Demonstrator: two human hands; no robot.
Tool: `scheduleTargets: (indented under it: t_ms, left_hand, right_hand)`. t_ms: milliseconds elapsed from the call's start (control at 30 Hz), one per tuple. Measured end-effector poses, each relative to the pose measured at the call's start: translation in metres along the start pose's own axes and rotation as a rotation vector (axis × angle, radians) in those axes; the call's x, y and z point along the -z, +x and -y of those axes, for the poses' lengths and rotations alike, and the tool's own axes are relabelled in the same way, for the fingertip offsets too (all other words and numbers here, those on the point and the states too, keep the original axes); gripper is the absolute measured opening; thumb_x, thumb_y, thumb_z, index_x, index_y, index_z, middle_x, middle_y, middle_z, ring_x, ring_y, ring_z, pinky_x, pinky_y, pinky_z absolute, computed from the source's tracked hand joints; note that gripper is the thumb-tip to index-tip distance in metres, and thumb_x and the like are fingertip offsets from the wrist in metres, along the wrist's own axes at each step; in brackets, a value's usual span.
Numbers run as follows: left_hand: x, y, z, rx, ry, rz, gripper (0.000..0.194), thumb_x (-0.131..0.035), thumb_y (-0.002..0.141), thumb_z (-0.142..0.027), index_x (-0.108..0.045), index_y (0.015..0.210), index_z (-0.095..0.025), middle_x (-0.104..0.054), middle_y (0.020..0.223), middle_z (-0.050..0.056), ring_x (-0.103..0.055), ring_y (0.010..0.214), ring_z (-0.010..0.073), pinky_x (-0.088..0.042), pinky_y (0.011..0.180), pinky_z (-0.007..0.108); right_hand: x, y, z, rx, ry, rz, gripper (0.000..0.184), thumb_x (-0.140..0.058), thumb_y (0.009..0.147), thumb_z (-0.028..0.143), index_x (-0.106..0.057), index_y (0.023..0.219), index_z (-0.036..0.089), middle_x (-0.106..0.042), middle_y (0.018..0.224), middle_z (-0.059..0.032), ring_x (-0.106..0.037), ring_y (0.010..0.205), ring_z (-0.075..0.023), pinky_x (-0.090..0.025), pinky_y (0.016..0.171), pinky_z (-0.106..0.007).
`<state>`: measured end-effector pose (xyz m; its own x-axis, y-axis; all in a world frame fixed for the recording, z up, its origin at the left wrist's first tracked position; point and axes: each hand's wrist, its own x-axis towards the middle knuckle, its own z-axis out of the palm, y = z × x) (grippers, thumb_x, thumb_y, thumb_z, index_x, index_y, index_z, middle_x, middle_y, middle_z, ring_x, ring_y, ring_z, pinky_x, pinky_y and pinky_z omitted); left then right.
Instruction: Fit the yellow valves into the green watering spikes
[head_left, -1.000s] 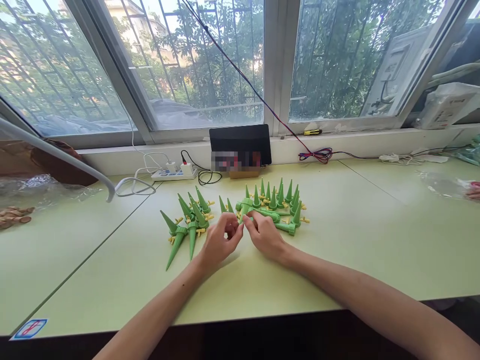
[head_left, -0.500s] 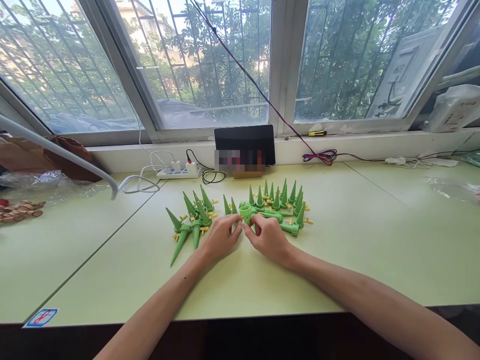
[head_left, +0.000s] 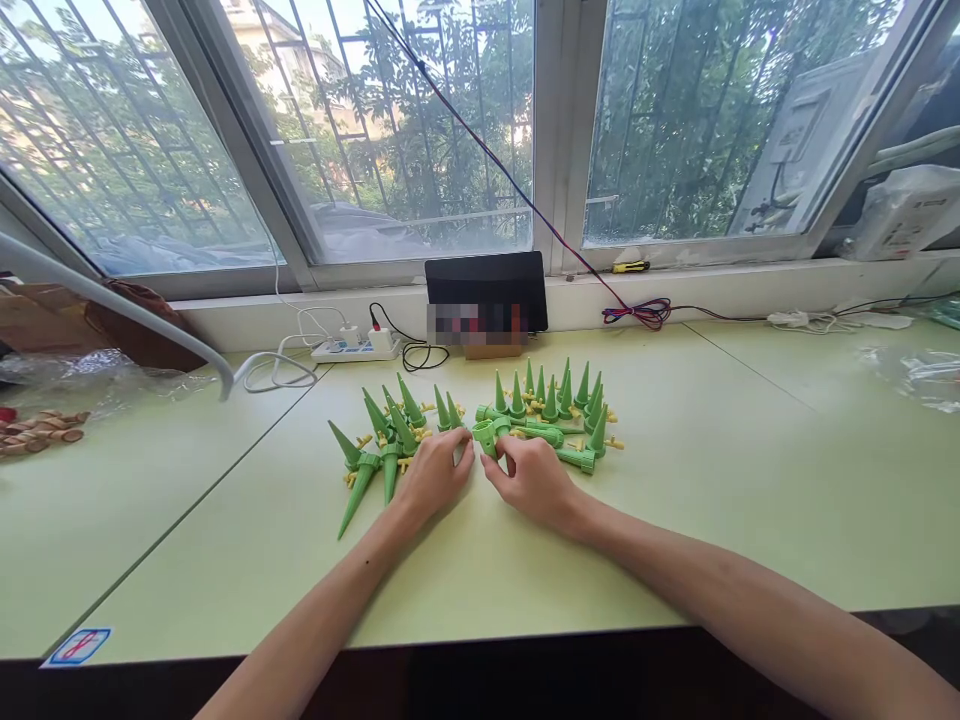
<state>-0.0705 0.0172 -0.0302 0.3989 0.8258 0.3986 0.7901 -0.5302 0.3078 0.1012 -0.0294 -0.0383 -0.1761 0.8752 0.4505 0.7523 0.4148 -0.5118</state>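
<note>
My right hand (head_left: 538, 474) pinches a green plastic watering spike (head_left: 486, 437) by its hollow collar, whose open end tilts upward and to the left. Close by on the left, my left hand (head_left: 437, 470) has its fingers curled together. Whatever they hold, if anything, is hidden. Several green watering spikes with small yellow valves (head_left: 405, 465) surround the hands. One cluster, including a long spike (head_left: 357, 495) lying flat, is left of my left hand. Behind my right hand is another group of upright spikes (head_left: 550, 404), with green tubular pieces (head_left: 576, 459) lying in front of them.
A black tablet (head_left: 486, 280) leans at the back of the pale green table (head_left: 570, 580). Left of it sits a white power strip (head_left: 356, 347) with cables. A bundled cable (head_left: 637, 313) lies at the back right. Wooden pieces (head_left: 45, 432) and clear plastic are at far left.
The green collar in my right hand has turned and tipped toward the left. My left hand has drawn slightly away from it, leaving a small gap. The view has shifted a little.
</note>
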Motion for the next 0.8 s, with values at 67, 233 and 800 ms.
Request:
scheduleTargets:
  t_ms: [67, 233, 800]
  left_hand:
    - [0.0, 0.0, 0.0, -0.004, 0.001, -0.004, 0.021, -0.046, 0.09, -0.024, -0.061, 0.077, -0.018, -0.064, 0.066, 0.002, -0.059, 0.062, 0.0168, -0.044, 0.065, 0.027]
    - [0.0, -0.001, -0.001, -0.019, 0.006, -0.028, 0.018, -0.047, 0.09, -0.024, -0.06, 0.078, -0.018, -0.064, 0.068, 0.003, -0.058, 0.062, 0.0164, -0.043, 0.065, 0.027]
    - [0.026, 0.006, 0.001, -0.136, 0.047, -0.41, 0.015, -0.051, 0.087, -0.022, -0.066, 0.085, -0.018, -0.064, 0.063, -0.001, -0.051, 0.048, 0.0099, -0.04, 0.057, 0.022]
  right_hand:
    - [-0.001, 0.0, -0.001, 0.003, -0.001, 0.0, 0.031, -0.05, 0.093, 0.035, -0.046, 0.066, 0.02, -0.05, 0.056, 0.0032, -0.043, 0.05, -0.0109, -0.032, 0.056, -0.023]
    - [-0.001, 0.0, -0.002, -0.007, -0.01, 0.016, 0.03, -0.05, 0.093, 0.035, -0.049, 0.067, 0.02, -0.049, 0.055, 0.0032, -0.041, 0.05, -0.0111, -0.031, 0.056, -0.023]
    - [-0.002, -0.001, 0.002, 0.119, 0.16, 0.092, 0.022, -0.059, 0.083, 0.025, -0.048, 0.065, 0.019, -0.047, 0.052, 0.0054, -0.037, 0.047, -0.0081, -0.027, 0.052, -0.023]
